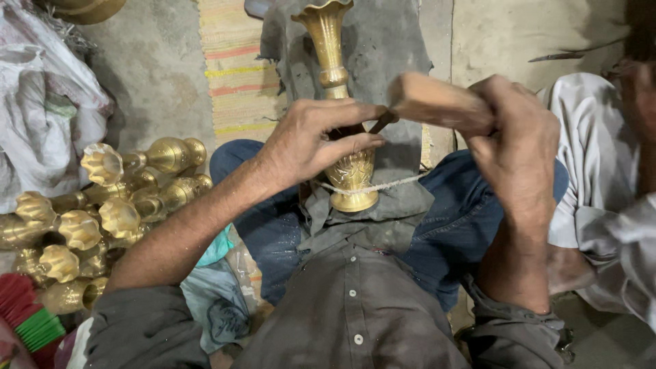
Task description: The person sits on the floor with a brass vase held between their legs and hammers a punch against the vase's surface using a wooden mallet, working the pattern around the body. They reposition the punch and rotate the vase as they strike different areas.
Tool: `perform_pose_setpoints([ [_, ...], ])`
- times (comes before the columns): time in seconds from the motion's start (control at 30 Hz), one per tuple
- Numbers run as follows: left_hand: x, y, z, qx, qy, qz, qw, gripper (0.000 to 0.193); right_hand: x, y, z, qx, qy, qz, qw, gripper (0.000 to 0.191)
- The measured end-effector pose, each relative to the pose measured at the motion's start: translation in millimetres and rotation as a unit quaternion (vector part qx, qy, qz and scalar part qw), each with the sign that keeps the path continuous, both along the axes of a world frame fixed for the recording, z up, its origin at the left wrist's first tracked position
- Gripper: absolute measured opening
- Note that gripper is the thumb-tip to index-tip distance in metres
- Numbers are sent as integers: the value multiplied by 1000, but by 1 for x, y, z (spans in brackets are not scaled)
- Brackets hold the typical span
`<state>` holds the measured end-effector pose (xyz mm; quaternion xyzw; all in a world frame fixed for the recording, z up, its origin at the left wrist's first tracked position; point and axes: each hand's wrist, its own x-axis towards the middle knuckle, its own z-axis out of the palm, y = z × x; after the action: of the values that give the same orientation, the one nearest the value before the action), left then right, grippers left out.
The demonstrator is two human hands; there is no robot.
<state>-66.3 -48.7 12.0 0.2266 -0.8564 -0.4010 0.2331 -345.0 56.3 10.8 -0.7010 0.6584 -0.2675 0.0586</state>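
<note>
Nearest the camera is the person's grey shirt (pixel 352 321), and just above it a brass vase (pixel 339 102) lies along the lap, its foot toward the body and its flared mouth pointing away. A white cord (pixel 389 183) crosses its belly, over a grey cloth (pixel 383 41) spread beneath it.

The left hand (pixel 311 140) rests on the vase's belly, its fingers (pixel 355 143) closed around a thin dark tool (pixel 381 123) whose tip meets the metal. The right hand (pixel 516 147) is closed tight on a wooden mallet (pixel 437 102), whose head sits just by the tool's end.

The vase looks stiff, fairly heavy and smooth, likely slippery where it is polished; the narrow neck or the wide foot seem the surest places to hold it, and the engraved belly would probably mark if knocked.

To the left, on the floor, a pile of similar brass vases (pixel 102 212) lies on its side, beside white sacks (pixel 41 102) whose contents are hidden. A striped mat (pixel 236 68) lies farther off. At the right edge sits another person in pale clothing (pixel 601 171).
</note>
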Motion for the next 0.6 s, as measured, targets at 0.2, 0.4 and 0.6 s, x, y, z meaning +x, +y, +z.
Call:
perform_pose_setpoints([
  [0.2,-1,-1,3,31,-29,7,999,35,-6,-1,-7,32,10,12,999,18],
  [0.4,1,0,2,12,5,1,1000,34,-7,5,-9,39,27,11,999,20],
  [0.6,1,-2,-4,12,-4,-1,1000,34,-4,-3,-6,52,50,8,997,21],
])
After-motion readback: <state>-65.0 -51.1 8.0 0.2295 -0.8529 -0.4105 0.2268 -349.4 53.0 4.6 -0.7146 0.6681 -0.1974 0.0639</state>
